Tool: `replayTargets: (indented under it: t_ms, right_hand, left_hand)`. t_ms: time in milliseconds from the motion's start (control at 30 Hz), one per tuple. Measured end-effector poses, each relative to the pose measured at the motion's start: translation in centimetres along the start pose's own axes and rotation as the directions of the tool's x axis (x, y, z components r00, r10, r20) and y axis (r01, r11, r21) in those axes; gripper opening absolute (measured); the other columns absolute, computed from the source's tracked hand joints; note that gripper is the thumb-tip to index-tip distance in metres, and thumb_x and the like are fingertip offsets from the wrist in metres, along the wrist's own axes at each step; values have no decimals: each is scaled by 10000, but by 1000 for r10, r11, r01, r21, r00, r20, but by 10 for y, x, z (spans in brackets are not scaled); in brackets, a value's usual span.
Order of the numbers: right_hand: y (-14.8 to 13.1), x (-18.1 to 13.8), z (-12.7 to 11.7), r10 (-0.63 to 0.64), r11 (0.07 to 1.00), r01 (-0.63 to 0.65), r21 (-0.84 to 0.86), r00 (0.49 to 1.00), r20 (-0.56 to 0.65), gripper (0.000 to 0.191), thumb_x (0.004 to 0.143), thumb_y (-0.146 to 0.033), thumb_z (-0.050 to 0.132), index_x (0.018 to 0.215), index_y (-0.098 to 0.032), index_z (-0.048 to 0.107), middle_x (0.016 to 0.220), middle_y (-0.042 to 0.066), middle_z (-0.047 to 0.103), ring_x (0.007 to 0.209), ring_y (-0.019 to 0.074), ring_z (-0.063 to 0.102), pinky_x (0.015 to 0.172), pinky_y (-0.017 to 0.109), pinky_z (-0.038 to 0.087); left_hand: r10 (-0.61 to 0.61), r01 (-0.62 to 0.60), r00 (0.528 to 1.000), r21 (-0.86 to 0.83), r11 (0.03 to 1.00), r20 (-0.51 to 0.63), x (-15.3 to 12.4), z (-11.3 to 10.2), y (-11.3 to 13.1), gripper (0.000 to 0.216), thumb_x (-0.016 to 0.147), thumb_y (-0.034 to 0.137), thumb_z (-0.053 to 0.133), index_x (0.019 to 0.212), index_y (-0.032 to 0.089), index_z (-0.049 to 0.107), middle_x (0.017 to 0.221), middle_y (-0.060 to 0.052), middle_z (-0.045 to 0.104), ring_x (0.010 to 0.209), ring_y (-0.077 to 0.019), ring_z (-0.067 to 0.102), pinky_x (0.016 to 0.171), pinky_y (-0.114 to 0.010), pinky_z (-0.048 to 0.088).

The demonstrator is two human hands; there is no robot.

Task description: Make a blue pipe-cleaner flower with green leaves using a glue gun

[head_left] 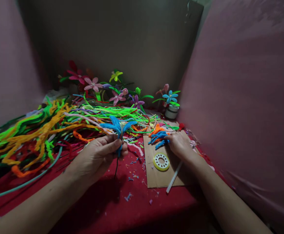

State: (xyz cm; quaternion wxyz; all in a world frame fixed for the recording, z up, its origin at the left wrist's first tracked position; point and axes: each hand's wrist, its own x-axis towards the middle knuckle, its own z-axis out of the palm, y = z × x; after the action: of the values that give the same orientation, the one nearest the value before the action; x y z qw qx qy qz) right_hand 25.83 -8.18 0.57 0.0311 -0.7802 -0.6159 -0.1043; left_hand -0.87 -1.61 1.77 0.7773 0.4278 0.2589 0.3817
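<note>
Pinched between the thumb and fingers of my left hand (105,149) is a partly formed blue pipe-cleaner flower (118,126). Its petals spread upward around a pale yellowish centre, and a thin dark stem (116,167) hangs below. My right hand (181,144) reaches over the cardboard sheet (156,178), its fingertips closed at a small pile of blue pipe-cleaner petals (159,138). Orange pipe-cleaner pieces (157,128) lie against that pile. Just below on the cardboard are a yellow-rimmed tape roll (161,162) and a whitish translucent stick (174,178), partly under my right wrist.
A large heap of green, yellow and orange pipe cleaners (41,130) covers the left side. Finished pipe-cleaner flowers (93,84) stand at the back, with a small jar (171,111) to their right. Fuzzy scraps dot the red cloth (102,208). Pink sheets (249,97) hang at both sides.
</note>
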Motion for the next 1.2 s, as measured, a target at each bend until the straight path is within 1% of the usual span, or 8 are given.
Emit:
replayTargets:
  t_ms: [233,500,567,633,733,900,1067,1200]
  right_hand:
    - [3,-3,2,-10,998,16,54,992,-125,266,757,-83,456,920,-170,647,892,121,685,820,227,600,721,301,370]
    - [7,-3,5,-8,939,100,329,963,-269,138,734,-126,538,797,-191,643,842,53,687,762,173,613,677,264,433]
    - [8,-6,6,84,824,130,552,934,-347,109,727,-158,567,799,-189,643,837,52,684,754,176,622,691,285,460]
    - [7,-9,7,214,597,176,783,905,-367,90,722,-183,590,793,-186,645,842,48,686,762,178,635,722,310,485]
    - [2,-14,4,311,301,227,926,895,-321,65,714,-178,607,749,-182,662,886,43,698,860,189,639,824,351,484]
    - [-15,-27,-4,331,-3,256,967,913,-240,86,731,-179,630,759,-194,710,919,63,700,933,215,624,884,425,463]
    - [-47,-38,-15,390,-105,299,949,890,-237,95,647,-141,725,704,-215,703,926,32,669,944,193,604,857,382,489]
    - [-74,-40,-22,382,-425,188,885,924,-13,412,585,-105,757,959,-258,675,781,-29,661,694,124,622,817,363,511]
  left_hand:
    - [3,-3,1000,2,1000,4,-4,3,3,243,567,190,795,721,112,624,618,-24,667,560,-119,614,522,-187,465]
    - [-1,1,1000,15,1000,5,-3,5,3,199,607,182,771,729,108,633,618,-30,673,560,-117,610,520,-183,461]
    - [-4,4,1000,11,1000,6,-4,5,3,182,616,173,765,730,109,637,621,-28,673,559,-115,610,519,-179,462]
    - [-5,5,1000,6,1000,29,-4,5,3,157,636,173,753,720,108,638,613,-27,666,559,-112,603,514,-174,459]
    - [-14,14,997,-8,1000,70,-4,4,2,115,676,172,724,701,106,633,612,-24,651,572,-104,591,526,-170,460]
    - [-51,53,996,-30,998,72,-3,3,-1,93,704,156,696,735,107,624,641,-19,641,583,-101,585,546,-173,462]
    - [-95,101,990,-53,993,107,-7,8,-8,90,715,171,689,761,121,629,693,-24,662,625,-115,610,612,-201,476]
    - [-107,119,986,-87,989,128,-10,12,-13,172,646,168,746,797,127,675,811,-55,702,754,-146,635,730,-220,466]
